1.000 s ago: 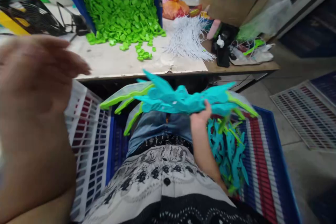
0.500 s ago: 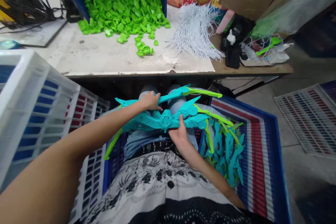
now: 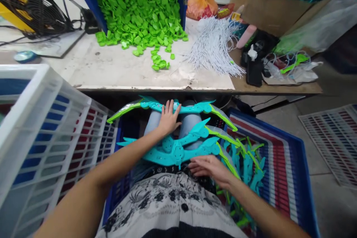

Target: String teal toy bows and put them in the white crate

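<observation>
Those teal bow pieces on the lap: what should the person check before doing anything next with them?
1. Left hand on the far bow piece: ok, fingers lie over it.
2. Right hand gripping the near bow piece: not ok, it lies flat and open at the piece's edge.
3. Pieces separated: ok, the far one lies apart from the near ones.
4. Supply at hand: ok, more pieces fill the blue crate.
5. Green parts and white cords on the table: ok.
</observation>
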`<state>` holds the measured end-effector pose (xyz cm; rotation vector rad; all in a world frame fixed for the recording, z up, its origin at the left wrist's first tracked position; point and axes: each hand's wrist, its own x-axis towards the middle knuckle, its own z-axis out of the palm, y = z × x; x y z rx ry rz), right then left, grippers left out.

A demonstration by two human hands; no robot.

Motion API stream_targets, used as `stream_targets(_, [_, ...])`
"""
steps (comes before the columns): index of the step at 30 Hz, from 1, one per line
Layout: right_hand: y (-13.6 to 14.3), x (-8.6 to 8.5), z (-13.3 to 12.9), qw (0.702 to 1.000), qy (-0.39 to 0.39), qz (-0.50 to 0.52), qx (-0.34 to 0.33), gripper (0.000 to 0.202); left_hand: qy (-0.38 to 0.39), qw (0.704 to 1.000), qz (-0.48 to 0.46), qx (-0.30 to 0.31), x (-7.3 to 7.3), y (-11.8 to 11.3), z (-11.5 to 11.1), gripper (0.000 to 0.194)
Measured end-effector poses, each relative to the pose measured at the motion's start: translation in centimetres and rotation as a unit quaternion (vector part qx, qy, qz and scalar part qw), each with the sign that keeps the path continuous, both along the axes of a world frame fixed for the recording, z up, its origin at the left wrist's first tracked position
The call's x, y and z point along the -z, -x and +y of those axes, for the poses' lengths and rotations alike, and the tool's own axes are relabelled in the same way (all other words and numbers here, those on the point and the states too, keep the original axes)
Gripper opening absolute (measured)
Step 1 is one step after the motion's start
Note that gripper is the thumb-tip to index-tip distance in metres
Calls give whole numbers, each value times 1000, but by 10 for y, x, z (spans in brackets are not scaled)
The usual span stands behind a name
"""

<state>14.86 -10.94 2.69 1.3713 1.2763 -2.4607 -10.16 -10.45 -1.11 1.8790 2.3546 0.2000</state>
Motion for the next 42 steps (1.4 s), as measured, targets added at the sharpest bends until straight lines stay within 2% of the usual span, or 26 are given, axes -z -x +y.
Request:
stream_targets(1, [6,-12,19,992,-117,-8,-42,32,-22,1000,-13,3,3,-4,-12,80])
stream_targets(2, [19,-22,42,965,-255,1,-56,30,-40,999,-30,10,5,-8,-24,73])
stream_targets(3, [41,-30,67,916,-399,19,-39,26,-52,997,-49,22,8,-12,-37,66])
stream_targets(4, [70,-35,94,854,-519,37,-4,21,-59,995,-69,37,10,-17,-48,58])
stream_targets(6, [141,-38,144,748,-661,57,-16,21,-69,989,-105,73,16,-24,-65,43])
stream_targets(8, [216,-35,185,686,-723,24,-78,31,-85,982,-125,112,20,-27,-71,34])
stream_targets(10, [276,-32,213,652,-746,-32,-131,49,-116,973,-139,145,18,-22,-66,30])
stream_targets(12, [313,-30,228,632,-749,-74,-186,50,-155,968,-142,137,10,-7,-53,29])
stream_targets(14, [325,-28,234,624,-747,-96,-209,41,-173,974,-123,74,0,12,-36,33])
stream_targets(16, [318,-26,235,633,-748,-92,-178,34,-140,987,-84,12,-7,32,-16,48])
stream_targets(17, [309,-25,233,641,-748,-79,-154,34,-104,992,-66,6,-9,40,-6,58])
stream_targets(19, [285,-21,227,655,-746,-44,-112,35,-21,998,-45,35,-7,48,12,74])
stream_targets(22, [244,-13,216,645,-757,-10,-103,34,33,996,-44,77,2,44,32,88])
stream_targets(26, [202,-6,213,625,-775,-28,-90,26,33,996,-63,59,3,28,46,96])
stream_targets(28, [193,-6,218,620,-777,-32,-103,23,69,991,-92,65,-2,29,55,93])
stream_targets(31, [190,-12,225,607,-781,-11,-145,20,147,969,-179,83,-11,43,72,83])
stream_targets(33, [188,-15,223,604,-784,6,-142,18,177,948,-243,103,-13,57,85,73])
stream_targets(35, [180,-13,212,613,-779,43,-122,20,185,925,-307,126,-11,69,94,60])
stream_targets(39, [141,12,173,648,-737,131,-137,26,196,870,-429,142,-3,82,101,41])
stream_targets(42, [105,35,142,658,-735,78,-147,27,202,838,-489,133,1,82,100,43])
